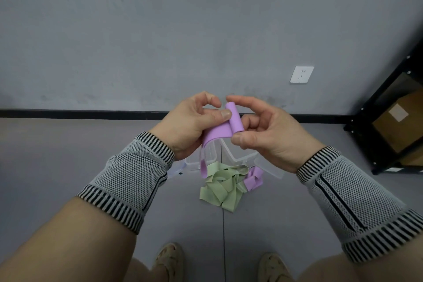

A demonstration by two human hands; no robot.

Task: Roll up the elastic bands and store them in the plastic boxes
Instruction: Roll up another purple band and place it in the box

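The right hand (263, 130) pinched the purple roll (234, 120) tight so it could not unwind; the left hand (187, 123) gripped the loose tail, feeding it taut above the boxes (242, 155).

Evenly and softly lit, moderately bright, no glare. Only faint shadows on the floor (68, 167) beneath the green bands (220, 190). Sharp at centre, slightly soft on the forearms low in frame. Strongly bowed toward the edges (wide-angle lens), visibly tilting the shelf (389, 107) at right.
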